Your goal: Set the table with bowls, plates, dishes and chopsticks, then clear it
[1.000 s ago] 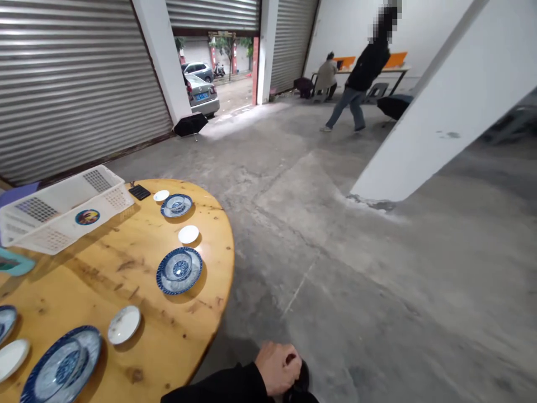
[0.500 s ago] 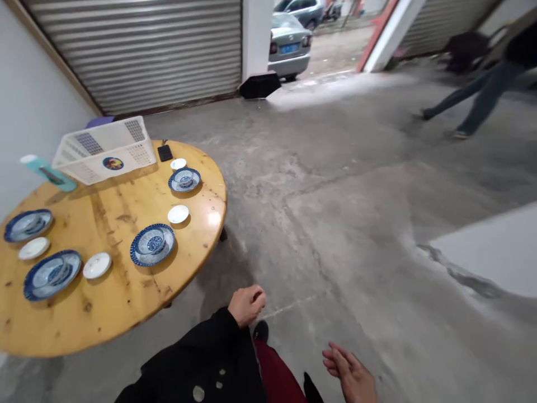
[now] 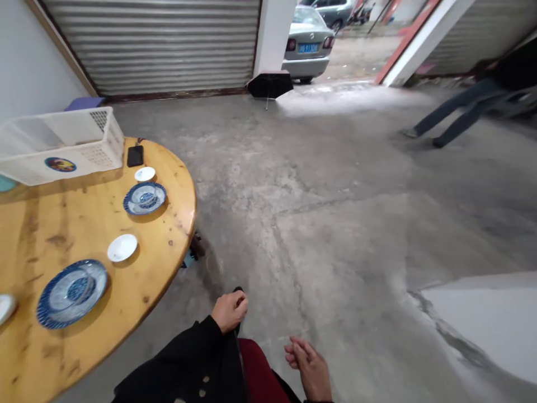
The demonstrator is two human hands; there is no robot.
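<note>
My left hand [image 3: 230, 310] is curled in front of my dark coat, near the round table's edge, and nothing shows in its fingers. My right hand [image 3: 310, 366] hangs lower over the floor, its fingers loosely stretched and holding nothing. Both hands are apart from the wooden table [image 3: 163, 235] on the left. On it, closest to my left hand, lies a blue-and-white plate [image 3: 46, 302] with a clear-looking bowl [image 3: 80, 288] on it. A small white dish [image 3: 122, 248] sits beside it. Farther back are another patterned plate [image 3: 159, 204] and a small white dish [image 3: 145, 174].
A white plastic basket [image 3: 92, 159] and a black phone [image 3: 135, 156] are at the table's far side. An open black umbrella [image 3: 268, 85] lies on the concrete floor by a pillar. A person in jeans [image 3: 457, 115] stands at right. Parked cars show outside beyond the doorway.
My view has moved forward and right along the table, so the nearer plates at left have left the picture. The person at right has stepped. My hands stay similarly posed.
</note>
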